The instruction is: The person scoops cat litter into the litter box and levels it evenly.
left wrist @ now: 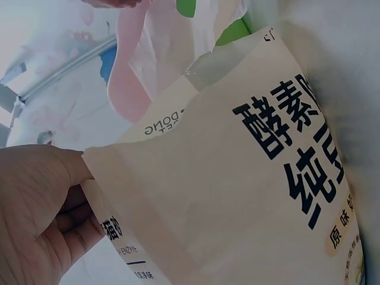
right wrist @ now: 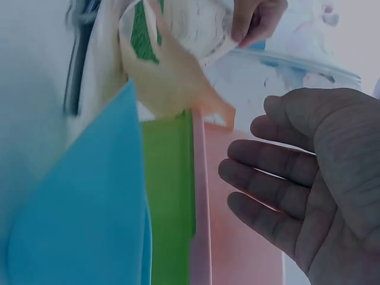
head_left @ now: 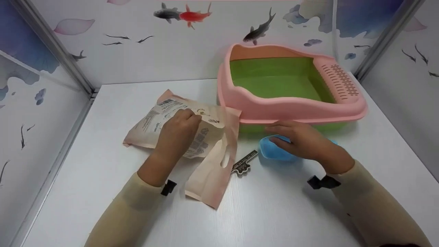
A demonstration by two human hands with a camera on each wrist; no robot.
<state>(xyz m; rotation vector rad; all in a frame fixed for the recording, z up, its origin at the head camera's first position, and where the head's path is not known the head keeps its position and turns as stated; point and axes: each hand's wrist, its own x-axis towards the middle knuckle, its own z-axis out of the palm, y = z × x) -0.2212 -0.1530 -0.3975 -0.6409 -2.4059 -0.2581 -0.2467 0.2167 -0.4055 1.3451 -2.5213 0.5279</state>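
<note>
My left hand [head_left: 179, 133] pinches the cut edge of a paper cat litter bag [head_left: 151, 125] lying on the table. The left wrist view shows the bag's printed front [left wrist: 196, 196] and its gaping mouth, thumb and fingers at one corner. A cut top strip [head_left: 207, 183] with a handle hole hangs off to the bag's right side. Above a blue scoop-like container [head_left: 274, 151], my right hand [head_left: 303, 140] is held with fingers extended and nothing gripped. In the right wrist view the blue piece [right wrist: 89, 208] stands apart from the fingers. What the bag contains is hidden.
A large pink and green litter box [head_left: 284, 109] stands at the back right, with a slotted step on its right end. Between the bag strip and the blue container lies a small dark ruler-like tool [head_left: 244, 165]. Printed wall panels [head_left: 137, 61] enclose the table.
</note>
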